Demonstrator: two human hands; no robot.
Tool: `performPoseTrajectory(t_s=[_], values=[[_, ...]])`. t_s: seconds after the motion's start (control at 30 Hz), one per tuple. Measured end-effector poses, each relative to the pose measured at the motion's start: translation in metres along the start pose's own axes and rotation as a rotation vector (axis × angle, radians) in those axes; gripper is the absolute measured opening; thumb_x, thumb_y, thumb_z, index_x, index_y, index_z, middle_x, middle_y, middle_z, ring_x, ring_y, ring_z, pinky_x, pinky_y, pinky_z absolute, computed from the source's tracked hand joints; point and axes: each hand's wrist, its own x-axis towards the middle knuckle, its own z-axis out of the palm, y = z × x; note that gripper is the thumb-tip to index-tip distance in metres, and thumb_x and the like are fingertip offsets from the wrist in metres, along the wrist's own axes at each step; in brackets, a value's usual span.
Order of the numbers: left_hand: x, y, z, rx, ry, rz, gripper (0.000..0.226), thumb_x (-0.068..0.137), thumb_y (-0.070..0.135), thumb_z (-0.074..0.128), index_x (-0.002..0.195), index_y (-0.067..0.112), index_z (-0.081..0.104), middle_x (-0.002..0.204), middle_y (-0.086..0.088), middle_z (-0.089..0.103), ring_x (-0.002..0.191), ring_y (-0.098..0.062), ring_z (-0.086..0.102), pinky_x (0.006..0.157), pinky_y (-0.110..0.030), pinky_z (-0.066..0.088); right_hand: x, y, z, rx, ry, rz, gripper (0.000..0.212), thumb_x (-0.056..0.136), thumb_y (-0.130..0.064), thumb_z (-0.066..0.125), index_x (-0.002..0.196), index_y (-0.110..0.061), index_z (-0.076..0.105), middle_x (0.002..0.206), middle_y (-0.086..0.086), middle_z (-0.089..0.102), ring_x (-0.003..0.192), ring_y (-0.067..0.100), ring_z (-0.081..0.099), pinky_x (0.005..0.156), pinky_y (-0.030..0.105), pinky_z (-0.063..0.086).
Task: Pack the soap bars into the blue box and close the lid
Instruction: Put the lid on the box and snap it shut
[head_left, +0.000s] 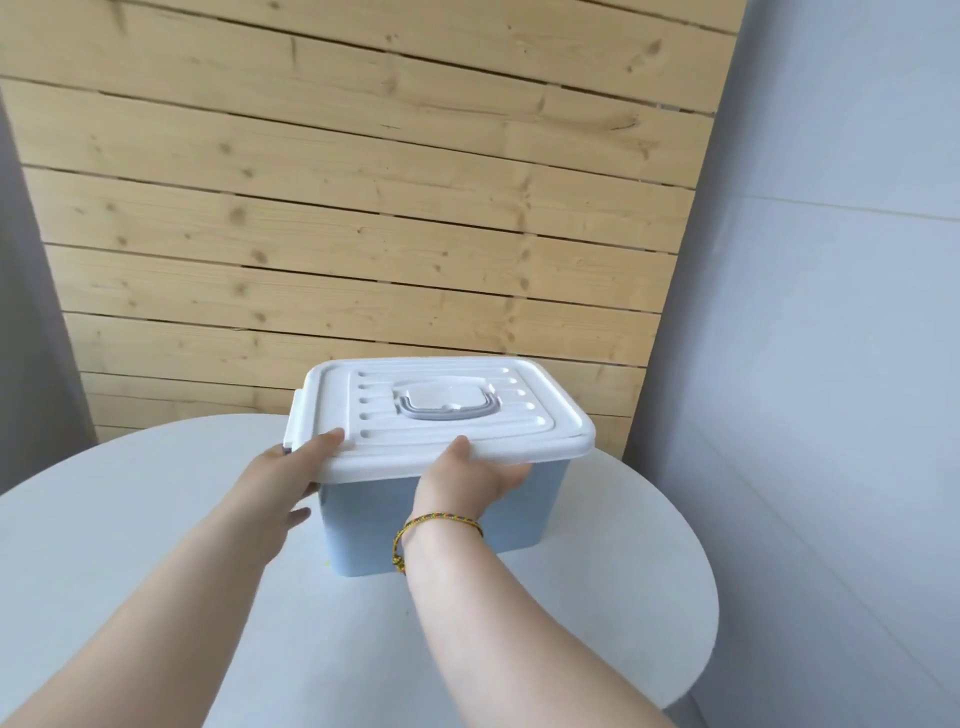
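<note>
A blue box (524, 514) stands on the round white table (156, 519), covered by its white lid (452, 410) with a grey handle (448, 410) lying flat in the middle. My left hand (291, 478) grips the lid's near left corner, thumb on top, fingers under the rim. My right hand (467, 480) holds the lid's near edge, thumb on top and fingers curled beneath. A braided bracelet (431, 525) circles the right wrist. No soap bars are visible; the box's inside is hidden by the lid.
A grey latch (287, 447) shows at the box's left side. Behind the table rises a wall of wooden planks (363, 208). A pale plain wall (831, 312) stands to the right. The table edge curves away at right.
</note>
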Motion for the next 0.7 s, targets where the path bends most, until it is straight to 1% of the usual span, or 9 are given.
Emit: performPoseTrajectory(t_s=[0.1,0.17,0.23,0.33,0.43,0.5,0.6,0.67,0.7], values=[[0.003,0.001,0.003,-0.090,0.101,0.032,0.012,0.087,0.018,0.053,0.080,0.007,0.053,0.077,-0.004,0.050,0.067,-0.018,0.049,0.070,-0.026,0.042,-0.004,0.013,-0.006,-0.054,-0.112,0.015,0.073,0.088,-0.003,0.053,0.146,-0.007,0.008,0.139,0.016,0.044,0.125,0.028,0.048,0.106,0.035,0.037],[0.008,0.006,0.003,-0.091,0.133,0.044,0.020,0.088,0.015,0.049,0.068,0.011,0.048,0.072,-0.004,0.047,0.062,-0.015,0.045,0.073,-0.027,0.041,-0.001,0.011,-0.017,-0.168,-0.104,0.001,0.068,0.088,-0.012,0.056,0.144,-0.005,0.019,0.133,0.019,0.049,0.125,0.029,0.047,0.105,0.036,0.036],[0.012,0.010,0.004,-0.085,0.165,0.063,0.020,0.089,0.014,0.047,0.069,0.009,0.047,0.071,-0.004,0.044,0.061,-0.014,0.043,0.067,-0.024,0.040,0.010,0.003,-0.030,-0.227,-0.034,-0.049,0.062,0.089,-0.018,0.055,0.142,-0.004,0.026,0.139,0.018,0.043,0.130,0.027,0.040,0.107,0.033,0.030],[0.018,0.017,0.006,-0.148,0.152,0.067,0.008,0.090,0.012,0.047,0.091,0.004,0.048,0.072,-0.002,0.044,0.063,-0.013,0.043,0.065,-0.023,0.041,0.040,-0.016,-0.052,-0.275,0.041,-0.134,0.062,0.090,-0.025,0.054,0.142,-0.003,0.028,0.147,0.016,0.034,0.137,0.028,0.030,0.114,0.037,0.024],[0.027,0.022,0.003,-0.190,0.127,0.038,0.012,0.088,0.011,0.051,0.077,0.006,0.050,0.072,-0.003,0.045,0.064,-0.015,0.046,0.068,-0.025,0.043,0.073,-0.040,-0.069,-0.341,-0.032,0.022,0.070,0.087,-0.039,0.055,0.143,-0.008,0.027,0.149,0.011,0.034,0.137,0.028,0.032,0.106,0.039,0.031],[0.033,0.020,0.001,-0.237,0.114,0.001,0.015,0.085,0.012,0.055,0.072,0.010,0.048,0.073,-0.003,0.047,0.064,-0.016,0.048,0.063,-0.024,0.042,0.092,-0.054,-0.074,-0.378,-0.177,0.166,0.065,0.085,-0.047,0.054,0.137,-0.011,0.038,0.142,0.008,0.043,0.134,0.025,0.037,0.105,0.038,0.029],[0.042,0.019,-0.003,-0.322,0.085,-0.061,0.006,0.084,0.013,0.057,0.081,0.010,0.053,0.073,-0.004,0.050,0.065,-0.016,0.050,0.063,-0.024,0.042,0.107,-0.064,-0.067,-0.456,-0.366,0.275,0.032,0.083,-0.050,0.054,0.102,-0.023,0.054,0.119,0.007,0.058,0.116,0.026,0.051,0.112,0.041,0.024],[0.045,0.023,-0.004,-0.336,0.067,-0.088,0.007,0.084,0.010,0.056,0.090,0.007,0.056,0.077,-0.005,0.053,0.067,-0.016,0.051,0.063,-0.024,0.044,0.113,-0.067,-0.060,-0.497,-0.394,0.319,0.027,0.084,-0.039,0.059,0.100,-0.018,0.054,0.094,0.006,0.062,0.091,0.025,0.058,0.106,0.042,0.033],[0.049,0.025,-0.004,-0.338,0.084,-0.075,0.020,0.083,0.007,0.057,0.102,0.004,0.056,0.084,-0.007,0.057,0.071,-0.018,0.054,0.067,-0.025,0.046,0.115,-0.070,-0.057,-0.487,-0.408,0.324,0.022,0.085,-0.031,0.060,0.097,-0.013,0.055,0.084,0.006,0.060,0.079,0.023,0.057,0.098,0.040,0.040]])
